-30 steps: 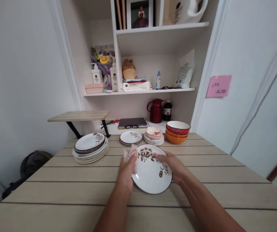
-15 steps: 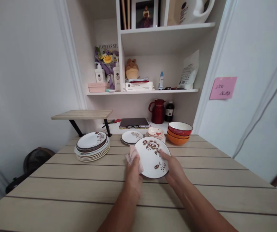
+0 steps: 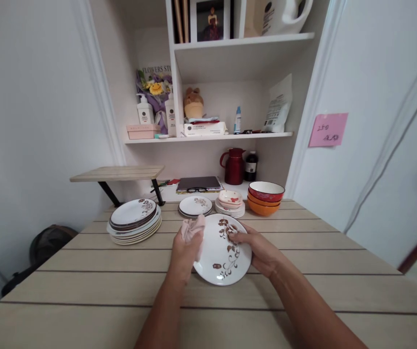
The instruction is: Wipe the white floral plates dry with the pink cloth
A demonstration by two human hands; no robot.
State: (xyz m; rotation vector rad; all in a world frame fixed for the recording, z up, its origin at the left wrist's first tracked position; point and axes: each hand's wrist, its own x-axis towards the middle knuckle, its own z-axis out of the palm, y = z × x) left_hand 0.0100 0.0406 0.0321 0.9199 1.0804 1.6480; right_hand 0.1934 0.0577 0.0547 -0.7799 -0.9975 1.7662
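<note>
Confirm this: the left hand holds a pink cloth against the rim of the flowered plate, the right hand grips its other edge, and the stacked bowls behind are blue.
Not quite. The bowls are red on top and orange beneath, not blue, as the head view shows. The rest stands: the left hand holds the pink cloth at the rim of the flowered plate, and the right hand grips the other edge.

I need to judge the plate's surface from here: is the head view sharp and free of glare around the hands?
Head view: even, soft light, no glare on the floral plate; the plate, the left hand with its pink cloth and the right hand look sharp; wide-angle bending bows the table and walls toward the edges; the far right edge looks slightly smeared.
</note>
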